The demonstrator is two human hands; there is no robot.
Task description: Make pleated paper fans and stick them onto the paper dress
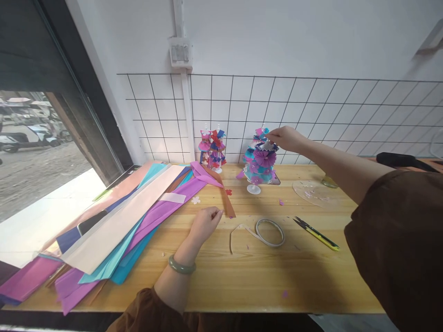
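Observation:
My right hand (284, 138) reaches forward with its fingers pinched at the upper part of a small dress-form stand (254, 189). That form wears a layered paper dress (260, 161) in purple, pink, teal and dark blue, with a pleated purple fan on its front. Whatever is between these fingertips is too small to make out. Low over the table, my left hand (205, 224) has its fingers pressed together, beside the end of an orange-brown paper strip (229, 206). I cannot make out anything in it. A roll of narrow tape (270, 232) with a loose end lies between my arms.
Many coloured paper strips (138, 216) are heaped at the left, partly over a dark phone (92, 223). Two smaller dressed forms (217, 150) stand against the gridded wall. Yellow-handled thread snips (316, 234) and a clear plastic sheet (313, 193) lie at the right.

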